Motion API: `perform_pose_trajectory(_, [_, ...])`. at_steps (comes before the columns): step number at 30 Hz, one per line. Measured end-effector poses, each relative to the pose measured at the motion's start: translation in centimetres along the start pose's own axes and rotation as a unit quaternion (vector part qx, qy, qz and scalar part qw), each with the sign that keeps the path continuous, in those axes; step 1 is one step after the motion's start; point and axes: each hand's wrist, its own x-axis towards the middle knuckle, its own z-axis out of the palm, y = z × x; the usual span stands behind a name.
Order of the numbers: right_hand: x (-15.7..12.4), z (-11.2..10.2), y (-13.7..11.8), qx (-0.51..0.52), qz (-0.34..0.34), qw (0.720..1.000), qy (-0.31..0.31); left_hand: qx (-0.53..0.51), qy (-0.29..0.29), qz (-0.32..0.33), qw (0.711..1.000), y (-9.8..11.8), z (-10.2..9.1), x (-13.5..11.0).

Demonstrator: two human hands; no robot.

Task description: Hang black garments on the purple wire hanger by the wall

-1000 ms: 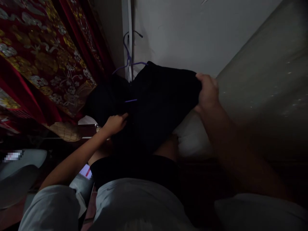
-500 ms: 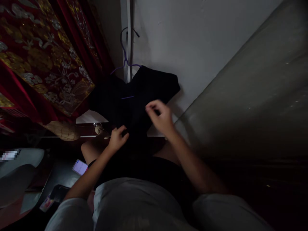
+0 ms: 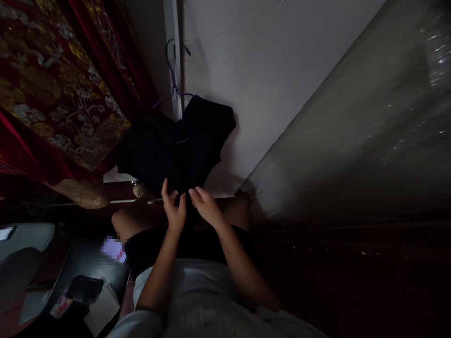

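Observation:
A black short-sleeved garment hangs from a purple hanger in front of me. My left hand is at the garment's lower part, index finger stretched up and thumb apart from it. I see nothing held in it. Just to its right, my right hand has thumb and forefinger pinched together. Whatever sits in that pinch is too small and dark to make out. The garment's lower end merges with the shadow between my knees.
Red cloth with gold and silver embroidery hangs at the left. A plastic-like grey sheet slopes along the right. By my left leg a dark surface bears a lit phone, a black object and a pale sheet.
My right hand has come down and left, close beside my left hand. The left hand's fingers have spread and its index finger points up. The view has shifted slightly.

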Motion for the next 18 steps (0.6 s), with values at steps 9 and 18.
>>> perform_pose_trajectory(9, [-1.0,0.5,0.2,0.047,0.005,0.998,0.04,-0.01,-0.061,-0.018,0.998,1.4,0.1,0.2])
perform_pose_trajectory(18, [-1.5,-0.5,-1.4,0.168,-0.019,0.985,0.014,0.101,-0.075,0.079,0.989,0.9,-1.8,1.0])
